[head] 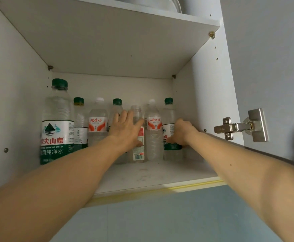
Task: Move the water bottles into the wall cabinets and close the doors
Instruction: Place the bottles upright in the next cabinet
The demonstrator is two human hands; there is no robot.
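The left hand [125, 130] is wrapped around a capless bottle [137, 151] with a red-and-white label and barcode, fingers spread across its upper body and thumb low on the label. The right hand [181, 132] grips a green-capped bottle [168, 109] at the right end of the row, fingers curled around its green-and-white label. Both bottles stand upright on the cabinet floor [153, 173], towards the back wall.

Between the 2 held bottles stands a white-capped bottle [153, 137] with an orange-red label, touching or just beside each. Behind the left hand rises another green-capped bottle [116, 105], partly hidden by the fingers. Left of that are a second white-capped, orange-labelled bottle [97, 126], a green-capped bottle further back [80, 123], and a large green-capped bottle [57, 126] nearest the front by the left wall.

A shelf [107, 49] spans above the row. On the right side panel sits a metal door hinge [237, 128].
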